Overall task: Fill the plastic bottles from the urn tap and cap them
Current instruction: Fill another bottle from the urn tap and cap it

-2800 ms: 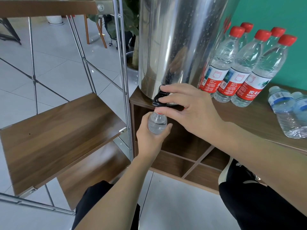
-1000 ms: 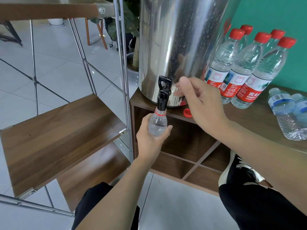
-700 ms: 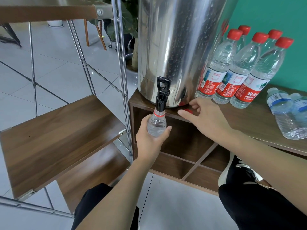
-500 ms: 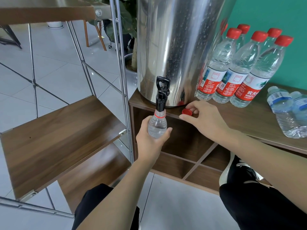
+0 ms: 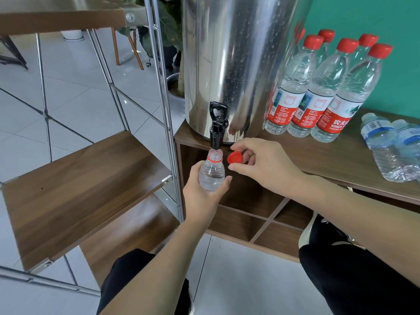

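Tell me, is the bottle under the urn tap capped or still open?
Open. The bottle in the left hand shows a bare mouth; the right hand pinches the red cap beside it.

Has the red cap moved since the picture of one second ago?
Yes. The red cap was lying on the cabinet top by the urn; now the right hand pinches it beside the bottle mouth.

left hand curled gripping, right hand pinching
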A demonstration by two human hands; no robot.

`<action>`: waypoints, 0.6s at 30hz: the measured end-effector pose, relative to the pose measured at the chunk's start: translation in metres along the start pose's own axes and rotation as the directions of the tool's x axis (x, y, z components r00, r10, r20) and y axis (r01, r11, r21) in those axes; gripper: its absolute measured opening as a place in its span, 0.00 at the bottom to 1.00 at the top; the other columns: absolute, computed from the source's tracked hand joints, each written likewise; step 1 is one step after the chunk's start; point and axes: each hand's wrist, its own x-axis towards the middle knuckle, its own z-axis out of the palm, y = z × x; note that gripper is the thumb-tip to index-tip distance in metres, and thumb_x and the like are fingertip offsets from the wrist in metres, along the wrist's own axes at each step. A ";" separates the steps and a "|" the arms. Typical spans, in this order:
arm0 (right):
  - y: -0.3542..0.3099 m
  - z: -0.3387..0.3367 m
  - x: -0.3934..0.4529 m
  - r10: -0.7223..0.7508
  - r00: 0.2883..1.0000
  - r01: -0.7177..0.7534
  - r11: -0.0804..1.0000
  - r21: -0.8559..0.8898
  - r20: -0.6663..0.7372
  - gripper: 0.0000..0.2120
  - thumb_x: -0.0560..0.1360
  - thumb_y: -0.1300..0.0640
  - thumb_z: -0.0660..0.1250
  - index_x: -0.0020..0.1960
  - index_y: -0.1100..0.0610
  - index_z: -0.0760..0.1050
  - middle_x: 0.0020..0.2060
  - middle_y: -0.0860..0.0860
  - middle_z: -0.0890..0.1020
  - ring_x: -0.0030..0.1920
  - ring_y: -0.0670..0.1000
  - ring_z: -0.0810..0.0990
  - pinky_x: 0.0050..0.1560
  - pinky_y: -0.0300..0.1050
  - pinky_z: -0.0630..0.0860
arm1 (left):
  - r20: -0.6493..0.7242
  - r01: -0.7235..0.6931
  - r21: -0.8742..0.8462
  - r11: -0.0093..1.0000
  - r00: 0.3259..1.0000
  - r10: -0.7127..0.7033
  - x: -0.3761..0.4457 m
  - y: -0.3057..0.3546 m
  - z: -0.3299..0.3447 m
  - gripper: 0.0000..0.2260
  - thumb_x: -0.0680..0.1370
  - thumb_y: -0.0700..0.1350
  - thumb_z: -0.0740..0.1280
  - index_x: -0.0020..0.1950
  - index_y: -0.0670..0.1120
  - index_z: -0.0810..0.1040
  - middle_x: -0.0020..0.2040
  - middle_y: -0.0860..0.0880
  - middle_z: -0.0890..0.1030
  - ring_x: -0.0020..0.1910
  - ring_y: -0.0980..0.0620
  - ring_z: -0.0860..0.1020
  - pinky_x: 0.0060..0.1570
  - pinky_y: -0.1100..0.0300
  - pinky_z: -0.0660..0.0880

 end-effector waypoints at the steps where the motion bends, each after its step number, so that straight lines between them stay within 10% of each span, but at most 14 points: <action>1: -0.002 0.000 -0.001 -0.008 1.000 0.007 1.000 0.023 0.008 0.21 0.73 0.49 0.78 0.64 0.50 0.79 0.46 0.39 0.79 0.43 0.40 0.79 0.46 0.34 0.76 | 0.006 -0.001 -0.006 1.000 1.000 0.001 -0.002 0.000 -0.001 0.28 0.71 0.51 0.81 0.67 0.53 0.74 0.55 0.61 0.81 0.56 0.64 0.79 0.52 0.75 0.74; 18: -0.030 -0.033 -0.015 -0.170 0.978 0.140 0.966 0.217 0.123 0.16 0.74 0.56 0.77 0.61 0.50 0.83 0.53 0.43 0.83 0.51 0.43 0.81 0.53 0.38 0.79 | 0.131 -0.140 -0.068 0.988 0.980 0.148 -0.028 0.026 -0.013 0.26 0.71 0.47 0.82 0.62 0.62 0.73 0.53 0.60 0.82 0.55 0.59 0.81 0.51 0.72 0.76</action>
